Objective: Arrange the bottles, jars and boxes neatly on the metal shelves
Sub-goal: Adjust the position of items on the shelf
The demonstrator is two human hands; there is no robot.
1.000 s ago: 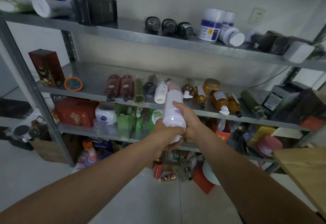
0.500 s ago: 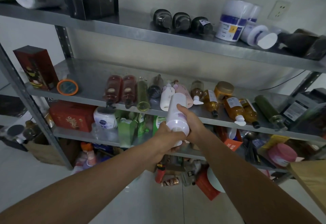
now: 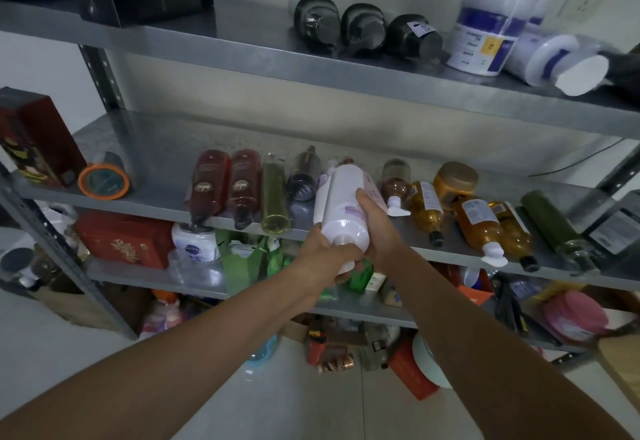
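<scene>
Left hand [image 3: 323, 261] and right hand [image 3: 379, 231], fingers curled round the white bottle [image 3: 343, 204] at the middle shelf's [image 3: 156, 148] front edge, should slide it in parallel to the neighbouring bottles [image 3: 273, 193].

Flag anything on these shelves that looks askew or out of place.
Middle shelf: the amber bottles lie slanted, out of line, with caps past the front edge. Top shelf: a white jar lies tipped on its side.
</scene>
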